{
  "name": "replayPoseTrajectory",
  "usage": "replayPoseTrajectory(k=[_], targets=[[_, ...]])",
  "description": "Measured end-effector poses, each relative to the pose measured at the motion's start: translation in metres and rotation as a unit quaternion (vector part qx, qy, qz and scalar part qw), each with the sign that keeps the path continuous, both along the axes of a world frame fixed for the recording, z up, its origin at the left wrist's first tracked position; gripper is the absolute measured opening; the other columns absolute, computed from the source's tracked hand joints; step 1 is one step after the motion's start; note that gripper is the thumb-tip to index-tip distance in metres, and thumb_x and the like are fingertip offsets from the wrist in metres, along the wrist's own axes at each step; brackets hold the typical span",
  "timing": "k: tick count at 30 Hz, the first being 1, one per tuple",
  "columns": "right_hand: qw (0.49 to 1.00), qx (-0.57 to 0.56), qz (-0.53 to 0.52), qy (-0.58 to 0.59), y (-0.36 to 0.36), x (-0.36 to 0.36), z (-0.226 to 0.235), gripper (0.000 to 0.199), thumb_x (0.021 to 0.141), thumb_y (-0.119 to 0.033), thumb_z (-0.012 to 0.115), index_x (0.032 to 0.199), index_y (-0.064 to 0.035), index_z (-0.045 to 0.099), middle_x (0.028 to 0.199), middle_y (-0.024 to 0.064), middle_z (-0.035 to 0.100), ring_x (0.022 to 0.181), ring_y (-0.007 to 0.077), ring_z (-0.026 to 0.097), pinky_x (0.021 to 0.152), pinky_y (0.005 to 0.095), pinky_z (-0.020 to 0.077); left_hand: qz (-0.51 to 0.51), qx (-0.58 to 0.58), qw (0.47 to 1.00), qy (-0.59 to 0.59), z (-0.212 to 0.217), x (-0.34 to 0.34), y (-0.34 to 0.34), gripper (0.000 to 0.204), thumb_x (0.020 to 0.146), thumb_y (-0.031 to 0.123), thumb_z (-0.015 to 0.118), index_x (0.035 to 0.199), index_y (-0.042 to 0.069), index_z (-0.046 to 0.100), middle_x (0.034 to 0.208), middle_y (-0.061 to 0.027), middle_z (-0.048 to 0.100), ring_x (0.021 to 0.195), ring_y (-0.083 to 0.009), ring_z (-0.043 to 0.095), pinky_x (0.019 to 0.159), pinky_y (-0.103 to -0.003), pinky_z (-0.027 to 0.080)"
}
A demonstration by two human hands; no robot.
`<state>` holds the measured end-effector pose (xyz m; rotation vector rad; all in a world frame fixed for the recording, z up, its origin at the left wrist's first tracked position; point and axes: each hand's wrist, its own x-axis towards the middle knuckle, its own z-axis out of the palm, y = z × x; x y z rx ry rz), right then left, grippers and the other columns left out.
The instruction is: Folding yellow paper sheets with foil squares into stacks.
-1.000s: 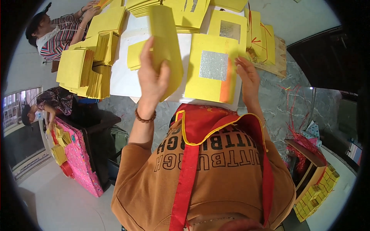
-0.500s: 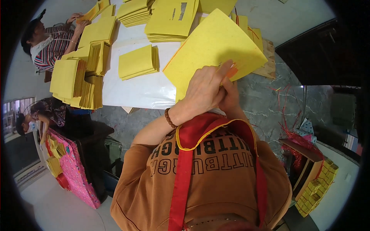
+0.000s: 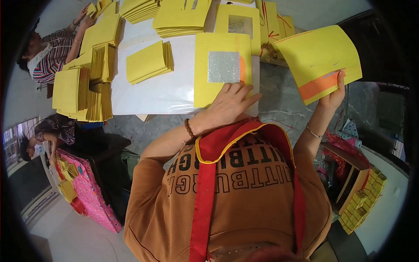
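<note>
At the right, away from the table, my right hand (image 3: 332,98) grips the lower edge of a yellow paper sheet (image 3: 321,54). The sheet curves slightly and has an orange band along its lower part. On the table's near edge lies another yellow sheet (image 3: 201,65) bearing a silver foil square (image 3: 224,67), with an orange strip beside the foil. My left hand (image 3: 230,101) rests on that sheet's lower right end, fingers spread and the thumb pointing right. It grips nothing that I can see.
A small folded yellow stack (image 3: 146,63) lies on the white table top (image 3: 144,98). Taller yellow stacks (image 3: 72,89) line the left side, with more (image 3: 181,17) behind. Two people work at the left, one by a pink-covered table (image 3: 89,187). Red strands (image 3: 342,142) hang by a box at the right.
My hands have moved apart. The right one has carried a yellow sheet to the right; the left one now lies on the sheet with the silver square, which has come into view.
</note>
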<state>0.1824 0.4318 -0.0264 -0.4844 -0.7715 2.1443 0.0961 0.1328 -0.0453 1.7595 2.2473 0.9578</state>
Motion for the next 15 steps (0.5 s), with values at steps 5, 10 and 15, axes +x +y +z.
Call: replayPoseTrajectory(k=[5,10,15], targets=[[0.998,-0.014,-0.052,-0.043,0.003,0.010,-0.021,0.035,0.091,-0.020,0.045,0.122,-0.0035,0.042,0.120,0.0101,0.049,0.111,0.0246,0.046,0.096,0.0410,0.0348,0.008,-0.061,0.993,0.097,-0.025,-0.007,-0.002,0.057,0.063,0.022,0.071,0.115,0.010,0.050,0.110,-0.0087,0.046,0.098,-0.0236,0.041,0.080,-0.033,0.033],[0.999,-0.021,0.019,-0.035,0.004,0.023,-0.050,0.037,0.091,-0.022,0.044,0.123,-0.0040,0.039,0.120,0.0102,0.048,0.109,0.0237,0.047,0.094,0.0380,0.0367,-0.013,-0.080,0.993,0.085,-0.015,-0.012,0.001,0.060,0.065,0.025,0.070,0.120,0.014,0.047,0.110,-0.0097,0.046,0.098,-0.0244,0.043,0.079,-0.035,0.034],[0.999,-0.020,0.022,-0.035,0.002,0.028,-0.054,0.038,0.091,-0.022,0.044,0.124,-0.0042,0.038,0.121,0.0109,0.047,0.110,0.0243,0.047,0.094,0.0391,0.0370,0.034,-0.110,0.990,0.080,-0.014,-0.023,0.026,0.044,0.077,0.031,0.060,0.117,0.015,0.051,0.093,-0.0109,0.054,0.081,-0.0259,0.055,0.068,-0.037,0.043]])
